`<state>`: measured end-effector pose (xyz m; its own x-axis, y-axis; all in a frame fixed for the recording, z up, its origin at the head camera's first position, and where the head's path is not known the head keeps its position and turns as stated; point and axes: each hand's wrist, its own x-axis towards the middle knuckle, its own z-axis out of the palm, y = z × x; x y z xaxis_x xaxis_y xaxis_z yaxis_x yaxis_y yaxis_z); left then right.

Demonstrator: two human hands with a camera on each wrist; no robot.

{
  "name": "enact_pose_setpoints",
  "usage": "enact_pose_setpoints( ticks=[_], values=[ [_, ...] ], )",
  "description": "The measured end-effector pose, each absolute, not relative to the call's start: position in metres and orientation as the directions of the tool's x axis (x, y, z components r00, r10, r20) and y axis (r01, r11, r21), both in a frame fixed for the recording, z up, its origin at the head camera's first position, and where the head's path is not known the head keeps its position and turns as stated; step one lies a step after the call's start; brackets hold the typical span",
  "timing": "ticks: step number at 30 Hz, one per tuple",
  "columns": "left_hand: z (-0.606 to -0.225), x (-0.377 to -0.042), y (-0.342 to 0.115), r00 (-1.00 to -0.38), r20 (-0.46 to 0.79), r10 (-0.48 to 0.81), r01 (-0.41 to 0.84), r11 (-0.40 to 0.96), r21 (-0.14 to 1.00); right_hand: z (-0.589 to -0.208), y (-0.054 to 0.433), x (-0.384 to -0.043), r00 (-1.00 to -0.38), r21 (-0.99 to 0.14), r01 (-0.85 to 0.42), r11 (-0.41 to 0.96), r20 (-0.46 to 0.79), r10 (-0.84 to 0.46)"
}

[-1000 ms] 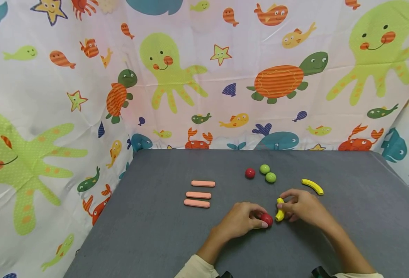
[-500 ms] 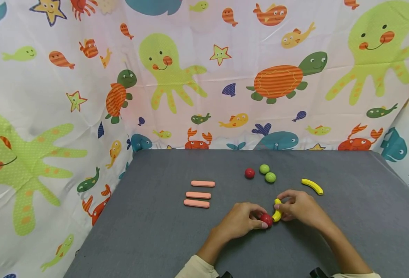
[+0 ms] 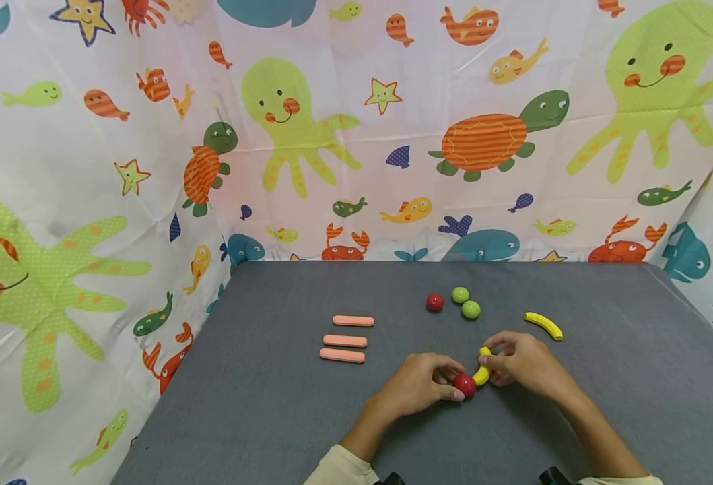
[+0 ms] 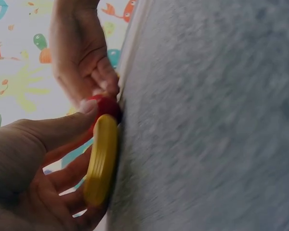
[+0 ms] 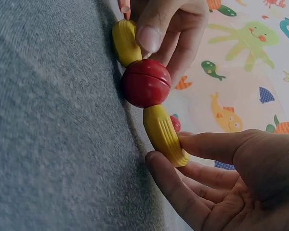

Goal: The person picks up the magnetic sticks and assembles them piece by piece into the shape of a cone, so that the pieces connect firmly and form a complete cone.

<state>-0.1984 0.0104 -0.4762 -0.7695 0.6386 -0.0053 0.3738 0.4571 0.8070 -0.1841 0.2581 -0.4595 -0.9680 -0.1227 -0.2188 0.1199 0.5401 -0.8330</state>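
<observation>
Gently steady the red ball [image 3: 464,385] your left hand [image 3: 419,385] pinches, while your right hand [image 3: 526,362] pinches a yellow banana [image 5: 163,134] against it.

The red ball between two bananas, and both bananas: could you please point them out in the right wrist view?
Red ball [image 5: 146,86], right wrist view, below its seam.
Lower banana [image 5: 164,135], right wrist view, ribbed side.
Upper banana [image 5: 126,43], right wrist view, visible middle.

Bananas [image 5: 163,134] are yellow, balls [image 3: 464,385] red or green
</observation>
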Motion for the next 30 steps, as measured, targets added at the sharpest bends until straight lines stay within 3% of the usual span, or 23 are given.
enact_pose_setpoints(
  ticks=[17, 30],
  values=[
    [-0.461, -0.213, -0.025, -0.742, -0.097, 0.664, 0.366, 0.521, 0.771, -0.459, 0.257, -0.184, -0.964, -0.711, 0.108, 0.695, -0.246, -0.103],
    [-0.461, -0.201, -0.006, -0.643, -0.129, 0.755, 0.414, 0.484, 0.771, -0.462, 0.246, -0.182, -0.990, -0.710, 0.033, 0.703, -0.120, -0.074]
  ],
)
